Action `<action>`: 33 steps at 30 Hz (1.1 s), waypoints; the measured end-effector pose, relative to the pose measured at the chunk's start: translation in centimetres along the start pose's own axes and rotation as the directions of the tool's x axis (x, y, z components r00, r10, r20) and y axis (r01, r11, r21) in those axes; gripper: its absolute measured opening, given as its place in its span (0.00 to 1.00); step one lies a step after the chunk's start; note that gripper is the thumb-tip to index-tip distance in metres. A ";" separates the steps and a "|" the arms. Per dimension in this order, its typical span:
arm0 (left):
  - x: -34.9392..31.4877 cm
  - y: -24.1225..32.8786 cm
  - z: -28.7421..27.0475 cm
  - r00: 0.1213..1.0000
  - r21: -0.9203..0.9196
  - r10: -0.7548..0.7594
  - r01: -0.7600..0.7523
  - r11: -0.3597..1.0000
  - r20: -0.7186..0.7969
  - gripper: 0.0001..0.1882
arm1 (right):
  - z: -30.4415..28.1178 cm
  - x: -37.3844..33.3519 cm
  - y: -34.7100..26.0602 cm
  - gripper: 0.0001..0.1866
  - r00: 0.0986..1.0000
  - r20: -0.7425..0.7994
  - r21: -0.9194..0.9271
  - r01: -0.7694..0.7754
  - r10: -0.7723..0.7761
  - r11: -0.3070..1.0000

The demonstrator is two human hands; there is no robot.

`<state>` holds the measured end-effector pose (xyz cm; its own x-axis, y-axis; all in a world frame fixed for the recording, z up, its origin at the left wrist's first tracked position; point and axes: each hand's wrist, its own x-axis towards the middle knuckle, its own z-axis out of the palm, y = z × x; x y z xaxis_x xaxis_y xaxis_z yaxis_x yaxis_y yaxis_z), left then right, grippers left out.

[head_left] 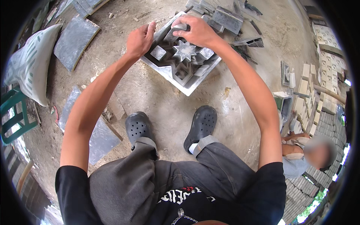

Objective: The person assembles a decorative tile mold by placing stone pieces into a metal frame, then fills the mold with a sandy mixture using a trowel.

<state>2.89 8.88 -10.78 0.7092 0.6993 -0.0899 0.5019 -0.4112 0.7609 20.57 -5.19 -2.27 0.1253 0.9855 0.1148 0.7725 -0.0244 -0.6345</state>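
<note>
Pinches grey piece [170, 36] in grip of right hand [197, 33], at square mould [187, 89]; has left hand [140, 40] by mould's left side, cannot tell its grip.

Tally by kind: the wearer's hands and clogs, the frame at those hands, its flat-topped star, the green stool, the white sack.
Left hand and right hand: 2
Clogs: 2
Frame: 1
Flat-topped star: 1
Green stool: 1
White sack: 1
Total: 8

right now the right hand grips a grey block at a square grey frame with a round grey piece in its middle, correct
Not round: the head view shows a star-shaped grey piece in the middle of the frame. The right hand grips the block.
</note>
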 end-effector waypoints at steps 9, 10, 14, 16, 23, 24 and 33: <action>-0.2 0.1 0.0 0.999 -0.039 -0.040 0.039 0.998 -0.023 0.30 | 4.8 0.4 1.9 0.13 0.991 0.036 0.096 0.125 -0.129 0.988; -0.3 0.0 0.1 0.999 -0.058 -0.038 0.036 0.998 -0.030 0.30 | 5.2 0.4 2.1 0.12 0.991 0.011 0.069 0.131 -0.132 0.989; -0.2 -0.3 0.6 0.992 -0.122 0.024 -0.039 0.992 -0.122 0.30 | 5.6 -0.1 2.3 0.13 0.967 -0.112 -0.139 0.211 -0.227 0.968; -0.3 -0.2 0.5 0.992 -0.108 0.030 -0.044 0.993 -0.120 0.30 | 5.2 -0.3 2.0 0.15 0.963 -0.103 -0.231 0.220 -0.249 0.948; -0.1 0.3 0.0 0.999 0.011 -0.041 0.041 0.999 -0.002 0.29 | 5.1 -0.5 1.6 0.14 0.979 -0.091 -0.309 0.149 -0.185 0.939; -0.1 0.2 0.0 0.999 0.019 -0.037 0.037 0.999 -0.001 0.29 | 5.2 -0.6 1.2 0.13 0.975 -0.089 -0.332 0.164 -0.204 0.929; -0.5 0.1 0.5 0.988 -0.077 0.071 -0.083 0.994 -0.140 0.30 | 6.2 -0.6 0.5 0.07 0.908 -0.034 -0.481 0.350 -0.417 0.803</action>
<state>2.79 8.19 -10.96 0.6672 0.7428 0.0552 0.4018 -0.4213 0.8130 17.02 -4.76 -7.45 -0.1868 0.8996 0.3947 0.9642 0.2448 -0.1016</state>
